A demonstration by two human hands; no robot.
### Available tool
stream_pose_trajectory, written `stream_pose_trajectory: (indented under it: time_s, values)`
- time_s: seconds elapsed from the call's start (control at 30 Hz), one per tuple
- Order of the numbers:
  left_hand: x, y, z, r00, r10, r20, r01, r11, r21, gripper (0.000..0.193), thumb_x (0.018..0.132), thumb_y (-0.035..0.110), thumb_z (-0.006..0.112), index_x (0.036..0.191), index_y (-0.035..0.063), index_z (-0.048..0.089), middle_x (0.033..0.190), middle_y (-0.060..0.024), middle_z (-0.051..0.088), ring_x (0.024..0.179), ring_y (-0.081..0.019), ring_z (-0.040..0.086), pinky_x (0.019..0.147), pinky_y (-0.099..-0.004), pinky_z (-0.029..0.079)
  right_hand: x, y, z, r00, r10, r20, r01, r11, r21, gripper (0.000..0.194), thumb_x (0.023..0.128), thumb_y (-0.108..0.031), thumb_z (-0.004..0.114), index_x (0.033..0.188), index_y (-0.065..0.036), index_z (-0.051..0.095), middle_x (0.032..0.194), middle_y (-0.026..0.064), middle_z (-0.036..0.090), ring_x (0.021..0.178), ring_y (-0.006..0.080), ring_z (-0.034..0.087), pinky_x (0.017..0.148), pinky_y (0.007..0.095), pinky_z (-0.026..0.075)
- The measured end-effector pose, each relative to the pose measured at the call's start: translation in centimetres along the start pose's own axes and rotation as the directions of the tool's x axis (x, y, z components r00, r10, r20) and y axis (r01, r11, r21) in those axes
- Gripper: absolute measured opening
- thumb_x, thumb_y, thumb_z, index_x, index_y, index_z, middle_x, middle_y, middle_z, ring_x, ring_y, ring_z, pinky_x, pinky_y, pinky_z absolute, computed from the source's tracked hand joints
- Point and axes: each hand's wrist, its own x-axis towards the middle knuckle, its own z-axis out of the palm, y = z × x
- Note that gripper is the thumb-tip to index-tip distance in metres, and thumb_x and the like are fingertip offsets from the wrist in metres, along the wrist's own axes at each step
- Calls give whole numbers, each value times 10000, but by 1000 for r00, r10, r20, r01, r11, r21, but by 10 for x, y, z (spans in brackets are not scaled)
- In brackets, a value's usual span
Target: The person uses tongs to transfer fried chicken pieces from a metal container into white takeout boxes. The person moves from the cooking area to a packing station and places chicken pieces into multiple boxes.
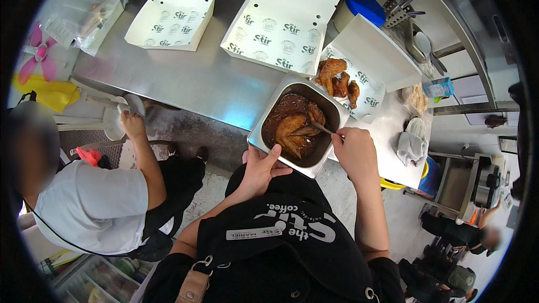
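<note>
My left hand [262,170] grips the near left rim of a deep stainless steel food pan [309,169], thumb on top. Glazed chicken wings [293,128] lie in dark sauce inside it. With my right hand [356,151] I hold a thin metal utensil [322,127], whose far end is among the wings; its tip is hidden. Beyond the pan, several glazed chicken pieces [337,78] lie in an open lined paper box [374,92]. To the left stand a larger open box [273,38] and a smaller one [170,25], both lined with printed paper and holding no food.
A steel worktable [181,75] runs across the front. Its right part bears a grey cloth [412,143] and a plastic bag [414,97]. A blue-lidded tub [364,7] and utensil holders stand behind. A person in a white shirt [92,202] is close on the left; others are far right.
</note>
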Motion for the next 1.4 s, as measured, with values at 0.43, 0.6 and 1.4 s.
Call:
stream_pose_trajectory:
  time_s: [0.43, 0.6, 1.4]
  values:
    - [1, -6, 3, 999, 49, -3, -49, 999, 11, 483, 929, 231, 523, 1295, 164, 216, 1069, -118, 550, 773, -196, 654, 600, -322, 601, -26, -54, -7, 897, -421, -139, 398, 903, -164, 52, 751, -76, 588, 726, -50, 552, 691, 100, 538, 651, 275, 575, 545, 382, 479]
    - [0, -5, 2, 999, 52, 16, -52, 998, -48, 491, 923, 226, 537, 1284, 165, 209, 1061, -114, 545, 744, -176, 648, 599, -308, 598, -39, -62, -2, 888, -448, -99, 445, 894, -54, 111, 759, -126, 635, 815, -33, 616, 702, 96, 558, 642, 267, 585, 553, 368, 487]
    - [-2, -1, 2, 1000, 16, 15, -16, 1000, -11, 520, 914, 252, 551, 1275, 119, 201, 1033, -122, 558, 736, -172, 649, 595, -300, 597, -54, -11, -2, 922, -368, -122, 366, 930, -39, 148, 733, -131, 679, 844, -33, 669, 684, 72, 584, 616, 238, 595, 567, 327, 492]
